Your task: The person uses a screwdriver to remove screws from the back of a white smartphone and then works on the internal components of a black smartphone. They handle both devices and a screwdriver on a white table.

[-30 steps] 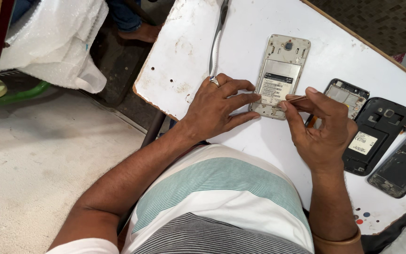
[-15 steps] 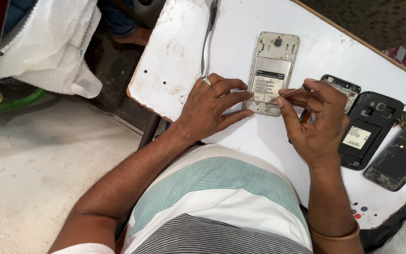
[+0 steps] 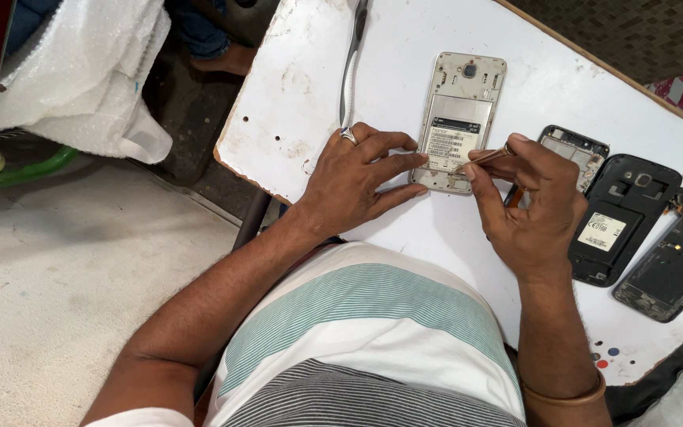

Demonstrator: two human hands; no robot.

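A gold-coloured phone lies face down on the white table with its back cover off and the battery label showing. My left hand, a ring on one finger, presses its fingertips on the phone's lower left edge. My right hand pinches a thin screwdriver whose tip touches the phone's lower right part.
To the right lie a small opened phone frame, a black phone with a battery and a black back shell. A grey tool lies at the table's far left. Bubble wrap sits on the floor at left.
The view has shifted slightly. Both hands stay on the gold phone, and the screwdriver tip has moved a little along its lower edge.
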